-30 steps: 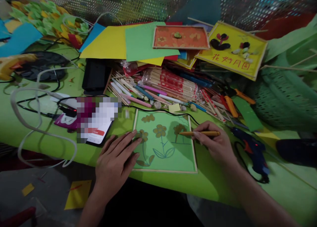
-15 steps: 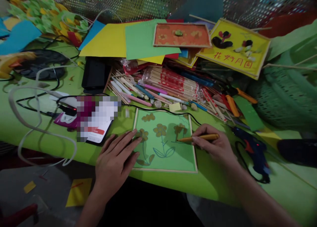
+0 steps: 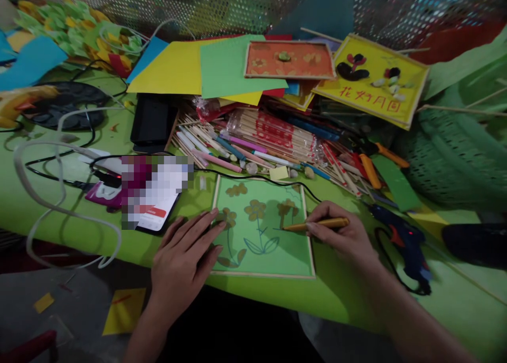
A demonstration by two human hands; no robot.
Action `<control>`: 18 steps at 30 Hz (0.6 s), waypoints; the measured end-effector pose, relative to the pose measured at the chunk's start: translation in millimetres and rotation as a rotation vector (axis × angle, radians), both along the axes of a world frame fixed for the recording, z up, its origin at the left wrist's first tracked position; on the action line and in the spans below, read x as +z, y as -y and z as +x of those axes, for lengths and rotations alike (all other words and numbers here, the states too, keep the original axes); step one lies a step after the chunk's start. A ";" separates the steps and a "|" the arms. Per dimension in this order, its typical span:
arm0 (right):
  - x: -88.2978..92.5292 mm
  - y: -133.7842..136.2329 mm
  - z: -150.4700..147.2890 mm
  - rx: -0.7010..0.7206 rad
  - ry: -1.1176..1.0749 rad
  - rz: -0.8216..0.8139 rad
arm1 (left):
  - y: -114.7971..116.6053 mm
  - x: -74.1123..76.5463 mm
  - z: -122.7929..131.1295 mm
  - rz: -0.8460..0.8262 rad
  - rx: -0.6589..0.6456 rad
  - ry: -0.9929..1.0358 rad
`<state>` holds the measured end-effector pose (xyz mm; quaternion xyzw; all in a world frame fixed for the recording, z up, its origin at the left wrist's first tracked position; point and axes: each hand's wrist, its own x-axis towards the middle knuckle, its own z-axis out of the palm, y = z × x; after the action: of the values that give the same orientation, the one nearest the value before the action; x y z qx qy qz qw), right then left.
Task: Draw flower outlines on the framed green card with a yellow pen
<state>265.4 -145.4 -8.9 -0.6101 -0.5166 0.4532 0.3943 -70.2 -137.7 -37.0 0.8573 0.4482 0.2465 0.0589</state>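
A green sheet of paper (image 3: 241, 247) with a thin wooden frame lies flat before me, bearing drawn flowers with brownish-gold petals, stems and leaves. My right hand (image 3: 336, 231) grips a yellow-brown marker pen (image 3: 327, 223) over the sheet's right edge. The pen's tip meets the paper, or nearly so, below the right-hand flower. Fingers stretched out, my left hand (image 3: 186, 257) rests on the sheet's left edge and covers part of the frame there. A black cable (image 3: 257, 177) runs across the frame's top edge.
Left of the sheet lie a lit phone (image 3: 158, 215) and a purple-and-white power strip (image 3: 105, 194). Behind it are many sticks and pens (image 3: 225, 149). A glue gun (image 3: 407, 241) lies at right, near a green basket (image 3: 455, 146). Framed pictures (image 3: 291, 67) stand at the back.
The pen's tip has shifted very slightly down and left with my right hand. My left hand stays on the sheet. The whole view has moved a little.
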 end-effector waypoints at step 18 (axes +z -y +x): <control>-5.3 -5.4 2.8 -0.090 0.015 0.073 | 0.9 -2.4 -0.2 0.014 0.002 -0.004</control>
<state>268.2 -140.0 -14.2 -0.6215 -0.5077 0.4112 0.4322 -70.4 -138.6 -39.4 0.8576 0.4476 0.2479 0.0516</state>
